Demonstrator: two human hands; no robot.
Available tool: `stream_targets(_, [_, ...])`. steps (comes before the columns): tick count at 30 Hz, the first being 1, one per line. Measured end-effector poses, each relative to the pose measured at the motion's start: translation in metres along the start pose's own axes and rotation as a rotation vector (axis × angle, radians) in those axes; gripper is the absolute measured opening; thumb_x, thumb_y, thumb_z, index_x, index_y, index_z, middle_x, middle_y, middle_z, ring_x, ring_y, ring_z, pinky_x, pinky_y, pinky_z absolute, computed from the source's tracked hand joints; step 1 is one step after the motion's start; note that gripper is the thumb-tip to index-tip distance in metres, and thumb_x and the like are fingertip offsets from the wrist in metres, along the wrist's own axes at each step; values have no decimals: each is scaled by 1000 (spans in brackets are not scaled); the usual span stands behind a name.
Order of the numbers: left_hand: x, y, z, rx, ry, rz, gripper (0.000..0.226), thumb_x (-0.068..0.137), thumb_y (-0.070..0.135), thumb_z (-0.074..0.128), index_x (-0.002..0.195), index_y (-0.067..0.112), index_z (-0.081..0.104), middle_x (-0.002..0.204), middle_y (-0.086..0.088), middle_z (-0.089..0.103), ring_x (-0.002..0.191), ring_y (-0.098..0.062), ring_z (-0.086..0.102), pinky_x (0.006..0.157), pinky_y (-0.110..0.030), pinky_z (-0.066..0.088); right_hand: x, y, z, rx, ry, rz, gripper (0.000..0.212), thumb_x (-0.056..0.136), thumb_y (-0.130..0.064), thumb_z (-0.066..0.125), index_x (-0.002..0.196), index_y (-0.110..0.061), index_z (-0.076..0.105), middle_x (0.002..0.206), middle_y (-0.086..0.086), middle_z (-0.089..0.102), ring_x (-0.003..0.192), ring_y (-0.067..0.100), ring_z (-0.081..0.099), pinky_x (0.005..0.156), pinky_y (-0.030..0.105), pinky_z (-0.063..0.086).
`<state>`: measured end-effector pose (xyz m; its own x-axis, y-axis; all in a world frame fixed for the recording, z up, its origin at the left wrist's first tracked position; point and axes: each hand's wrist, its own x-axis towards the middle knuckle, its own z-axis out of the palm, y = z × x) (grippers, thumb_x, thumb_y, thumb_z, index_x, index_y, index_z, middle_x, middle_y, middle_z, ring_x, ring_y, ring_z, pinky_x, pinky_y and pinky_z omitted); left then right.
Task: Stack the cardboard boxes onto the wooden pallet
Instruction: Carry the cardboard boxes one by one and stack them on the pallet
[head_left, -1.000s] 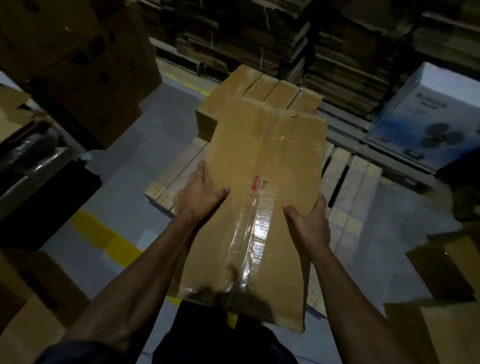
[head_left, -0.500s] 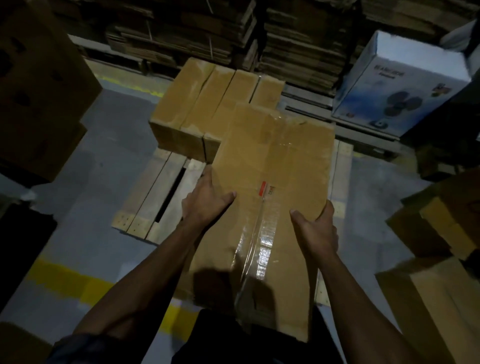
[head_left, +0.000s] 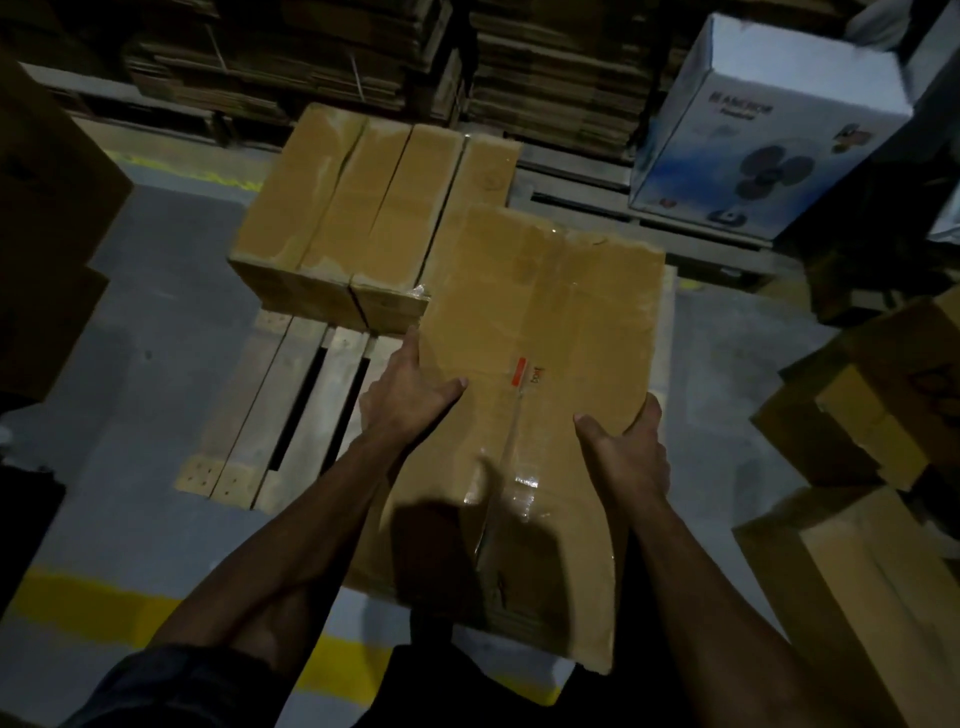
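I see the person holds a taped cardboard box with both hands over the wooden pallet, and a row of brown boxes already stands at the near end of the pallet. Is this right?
Not quite. In the head view the row of brown boxes stands at the far end of the wooden pallet, not the near end. The rest holds: the left hand and right hand hold the taped cardboard box over the pallet.

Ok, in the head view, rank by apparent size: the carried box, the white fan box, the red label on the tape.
1. Carried box, though nearness to the camera inflates it.
2. White fan box.
3. Red label, clearly smallest.
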<state>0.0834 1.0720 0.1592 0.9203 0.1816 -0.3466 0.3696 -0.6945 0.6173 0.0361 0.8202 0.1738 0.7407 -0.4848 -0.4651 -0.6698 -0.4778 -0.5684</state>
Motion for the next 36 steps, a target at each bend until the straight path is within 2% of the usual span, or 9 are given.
stream_targets(4, [30, 30, 27, -7, 9, -49, 82, 76, 62, 66, 141, 28, 28, 136, 0, 53, 119, -34, 55, 93, -47, 43, 50, 0, -9, 3, -30, 15, 90, 82, -58, 69, 151, -33, 16, 138, 8, 54, 121, 38, 54, 103, 54, 43])
stream_targets(8, [71, 49, 62, -16, -12, -79, 85, 66, 75, 55, 136, 29, 38, 130, 2, 58, 116, -31, 58, 95, -52, 47, 112, 1, -13, -16, -66, 27, 93, 84, -58, 68, 154, -31, 13, 140, 10, 53, 123, 40, 52, 105, 53, 41])
stream_targets(11, [106, 54, 92, -12, -11, -95, 83, 67, 73, 57, 136, 29, 39, 130, 3, 59, 116, -29, 58, 97, -52, 46, 159, 5, -6, -22, -93, 21, 93, 85, -57, 68, 154, -31, 11, 142, 9, 51, 125, 40, 50, 106, 53, 40])
stream_targets(16, [168, 41, 144, -44, -27, -119, 85, 61, 77, 55, 131, 31, 41, 125, 4, 61, 112, -27, 60, 93, -51, 50, 238, 20, 21, -15, -141, -16, 96, 85, -57, 68, 156, -30, 9, 144, 10, 47, 127, 42, 49, 104, 53, 38])
stream_targets(23, [251, 18, 208, -126, 5, -51, 67, 72, 56, 70, 127, 28, 44, 123, 4, 61, 111, -23, 60, 92, -48, 52, 330, 36, 74, 77, -154, -30, 96, 86, -55, 68, 157, -32, 9, 149, 11, 45, 133, 42, 43, 109, 52, 34])
stream_targets(28, [304, 10, 233, -172, -12, -20, 69, 65, 59, 68, 120, 25, 41, 120, 2, 60, 108, -22, 60, 92, -49, 52, 387, 31, 102, 86, -154, -48, 97, 86, -53, 70, 158, -29, 9, 150, 8, 44, 134, 38, 43, 110, 51, 33])
stream_targets(32, [346, 12, 244, -155, 6, 6, 78, 63, 62, 70, 123, 22, 41, 127, -3, 52, 115, -23, 55, 97, -51, 49, 428, 22, 119, 71, -136, -69, 96, 85, -53, 70, 157, -28, 11, 147, 9, 47, 131, 37, 47, 109, 53, 38])
stream_targets(36, [386, 21, 249, -79, 40, 26, 92, 61, 65, 66, 132, 14, 39, 140, -9, 42, 131, -30, 43, 106, -52, 42, 463, 14, 131, 74, -109, -128, 94, 83, -58, 69, 154, -28, 15, 139, 7, 53, 123, 37, 53, 105, 57, 43])
